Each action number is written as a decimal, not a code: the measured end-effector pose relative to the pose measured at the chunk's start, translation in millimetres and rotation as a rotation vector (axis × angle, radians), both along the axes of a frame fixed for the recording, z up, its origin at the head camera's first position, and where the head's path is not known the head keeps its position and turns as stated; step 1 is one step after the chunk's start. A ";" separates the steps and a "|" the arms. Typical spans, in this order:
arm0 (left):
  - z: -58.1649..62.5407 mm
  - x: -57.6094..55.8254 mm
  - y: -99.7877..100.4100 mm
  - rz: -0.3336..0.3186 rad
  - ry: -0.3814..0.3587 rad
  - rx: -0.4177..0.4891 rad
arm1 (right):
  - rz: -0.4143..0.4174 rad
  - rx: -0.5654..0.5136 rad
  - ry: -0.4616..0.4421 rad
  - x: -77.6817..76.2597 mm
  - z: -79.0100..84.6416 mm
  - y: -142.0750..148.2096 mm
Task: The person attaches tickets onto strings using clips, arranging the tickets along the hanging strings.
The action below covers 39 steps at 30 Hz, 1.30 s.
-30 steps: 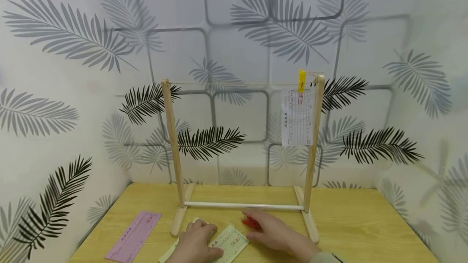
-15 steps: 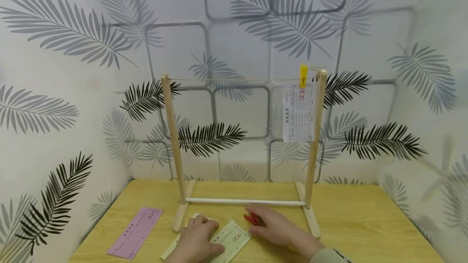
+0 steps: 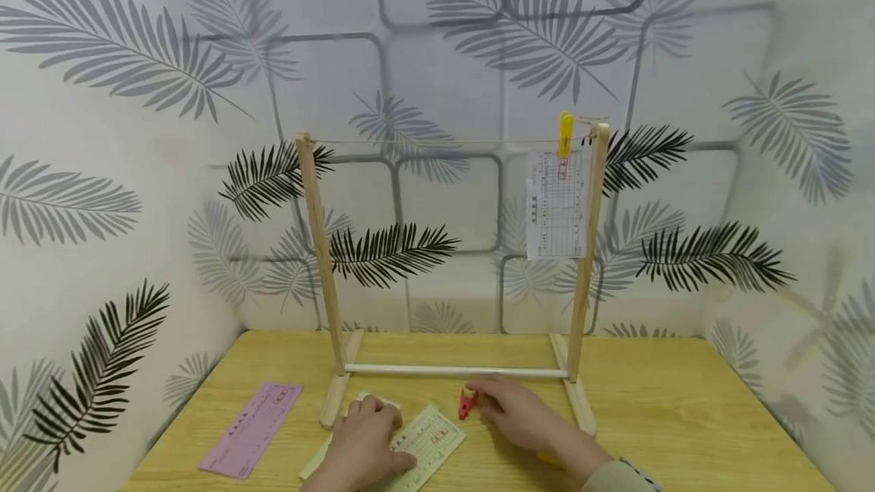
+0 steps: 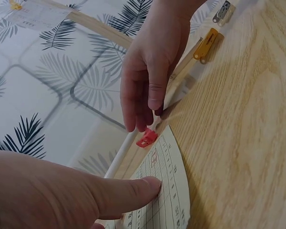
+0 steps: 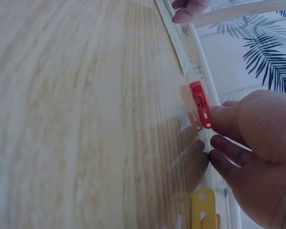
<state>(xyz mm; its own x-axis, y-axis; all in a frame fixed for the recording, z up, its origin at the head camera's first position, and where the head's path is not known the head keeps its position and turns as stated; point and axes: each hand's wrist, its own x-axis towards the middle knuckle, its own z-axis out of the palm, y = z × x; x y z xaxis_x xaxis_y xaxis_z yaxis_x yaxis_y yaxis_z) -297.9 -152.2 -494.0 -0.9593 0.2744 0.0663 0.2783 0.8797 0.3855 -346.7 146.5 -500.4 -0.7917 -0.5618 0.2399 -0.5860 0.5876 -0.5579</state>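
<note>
My left hand (image 3: pixel 365 439) rests on slips of pale yellow paper, its thumb straight across the printed slip (image 3: pixel 432 443). The other pale yellow slip (image 3: pixel 317 455) lies mostly hidden under that hand. Right at the handle end of a small red clothespin (image 5: pixel 200 102), the loosely bent fingers of my right hand (image 3: pixel 522 412) reach over the table. The thumb stands apart from the clothespin in the left wrist view. Above, a yellow clothespin (image 3: pixel 565 135) fastens a white printed sheet (image 3: pixel 557 207) to a string (image 3: pixel 437 142).
A wooden frame with posts (image 3: pixel 321 264) and a white crossbar (image 3: pixel 451 371) stands on the table (image 3: pixel 649 408). Left of it lies a pink slip (image 3: pixel 251 430). Another yellow clothespin (image 4: pixel 208 45) and a grey one (image 4: pixel 221 13) lie beyond my right hand.
The red clothespin has turned from lying sideways between my right fingers to pointing toward the near side. The right fingers have loosened around it. My left hand keeps its place on the slips.
</note>
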 end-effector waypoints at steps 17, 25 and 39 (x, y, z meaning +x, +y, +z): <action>-3.4 2.8 -4.8 -0.031 0.019 0.034 | -0.023 0.027 0.041 -2.2 -4.1 -5.5; -2.8 -1.0 -1.3 -0.038 0.015 0.037 | -0.051 0.045 0.069 -5.0 -7.8 -3.5; 0.7 3.3 0.6 -0.031 0.008 0.047 | -0.045 0.041 -0.002 -6.6 -4.3 -1.5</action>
<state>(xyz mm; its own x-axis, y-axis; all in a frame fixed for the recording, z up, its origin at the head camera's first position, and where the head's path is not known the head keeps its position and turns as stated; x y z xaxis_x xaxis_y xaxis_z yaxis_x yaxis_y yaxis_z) -294.7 -151.6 -493.3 -0.9499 0.3001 0.0874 0.3080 0.8518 0.4238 -353.3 145.0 -504.7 -0.8167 -0.5349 0.2164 -0.5577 0.6354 -0.5340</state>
